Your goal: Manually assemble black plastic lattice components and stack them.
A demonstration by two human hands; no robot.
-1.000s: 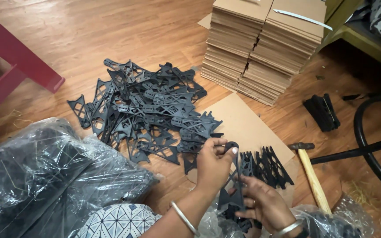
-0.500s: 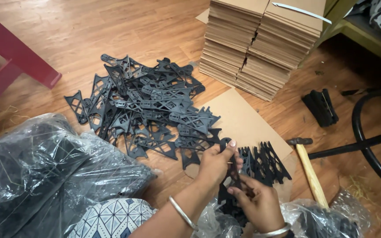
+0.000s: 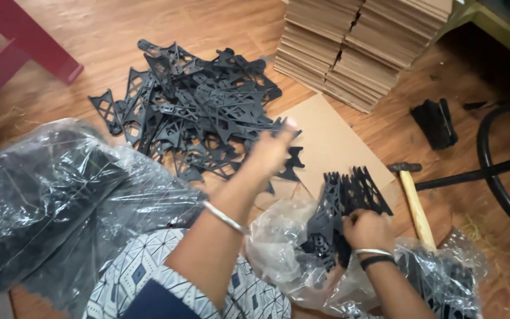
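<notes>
The black brackets [image 3: 208,112] in the heap look like matt moulded plastic, and so does the bunch [image 3: 343,207]. The bags [image 3: 60,201] are thin clear plastic film, crinkled and glossy. The floor [image 3: 119,29] is worn wood planks, the stacked sheets [image 3: 355,41] and flat sheet [image 3: 332,142] are dull brown cardboard, and the hammer [image 3: 414,201] has a pale wooden handle with a dark metal head.

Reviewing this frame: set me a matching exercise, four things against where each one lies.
Things:
1 hammer
2 stack of cardboard sheets
3 pile of black plastic parts
4 right hand

Places:
A far side of the floor, top of view
B gripping a bunch of black parts over a clear bag
C on the floor just right of the flat cardboard sheet
D spread on the floor by the left hand

Pairs: 1-C, 2-A, 3-D, 4-B
</notes>
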